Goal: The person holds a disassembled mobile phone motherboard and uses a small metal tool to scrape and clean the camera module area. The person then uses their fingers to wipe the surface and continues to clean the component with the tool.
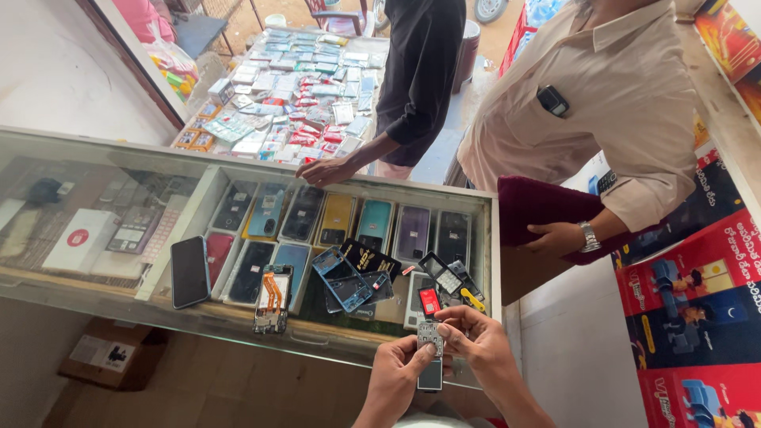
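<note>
- Down at the bottom edge, just beyond the glass counter [95,295]: a small keypad phone [430,354], stripped of its front cover, held between both hands.
- Left hand [394,379]: below and left of the phone, thumb pressed on the bare key grid, fingers clamped round the lower body.
- Right hand [479,342]: above and right, fingertips [449,326] pinched together on the top corner, a little nearer to the board than the left.
- Long axis of the phone: nearly upright in view, grey key grid above, dark screen part below.
- Materials: hard plastic shell, flat metallic grid with many small pads, glossy dark glass.
- On the glass just above: blue phone frame [339,279], opened phone with orange flex cable [273,299], black smartphone [189,271].
- Beyond the counter: two other persons, one hand [326,170] resting on the edge.
</note>
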Available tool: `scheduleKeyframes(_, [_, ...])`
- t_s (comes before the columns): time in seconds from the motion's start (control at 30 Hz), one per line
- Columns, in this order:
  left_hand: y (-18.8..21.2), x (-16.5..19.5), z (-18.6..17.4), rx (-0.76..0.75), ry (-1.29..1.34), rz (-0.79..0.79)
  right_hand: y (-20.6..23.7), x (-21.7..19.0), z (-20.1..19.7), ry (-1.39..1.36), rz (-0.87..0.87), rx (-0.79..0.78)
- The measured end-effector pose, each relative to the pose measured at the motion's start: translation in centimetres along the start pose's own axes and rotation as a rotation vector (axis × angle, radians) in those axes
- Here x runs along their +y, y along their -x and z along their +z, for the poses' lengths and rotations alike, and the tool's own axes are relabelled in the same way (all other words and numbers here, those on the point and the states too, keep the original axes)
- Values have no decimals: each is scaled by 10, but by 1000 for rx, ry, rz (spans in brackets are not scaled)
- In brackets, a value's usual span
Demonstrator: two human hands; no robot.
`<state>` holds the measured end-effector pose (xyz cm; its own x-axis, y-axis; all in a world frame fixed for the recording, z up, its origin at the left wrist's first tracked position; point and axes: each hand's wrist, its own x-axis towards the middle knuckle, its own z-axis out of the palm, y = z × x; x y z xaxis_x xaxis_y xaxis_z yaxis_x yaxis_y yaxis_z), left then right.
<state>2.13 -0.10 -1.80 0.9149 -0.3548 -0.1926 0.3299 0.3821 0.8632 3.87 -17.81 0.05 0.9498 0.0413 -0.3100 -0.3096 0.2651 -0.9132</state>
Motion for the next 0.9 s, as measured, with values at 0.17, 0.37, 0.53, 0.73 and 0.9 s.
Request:
scheduleKeyframes(0.17, [1, -4, -1, 11, -26, -16, -1, 2, -5, 36, 52, -48])
scheduleKeyframes(0.37, [3, -6, -4, 18, -137, -10, -1, 14, -12, 36, 25, -26])
scheduleKeyframes(0.53, [4, -5, -2, 53, -153, -69, -4, 18, -16, 36, 10, -20])
scheduleKeyframes(0.73, [3, -3, 4, 45, -184, -38, -1, 18, -17, 46, -13, -11])
scheduleKeyframes(0.9, [4, 3, 10, 64, -204, -9, 4, 14, -10, -17, -36, 37])
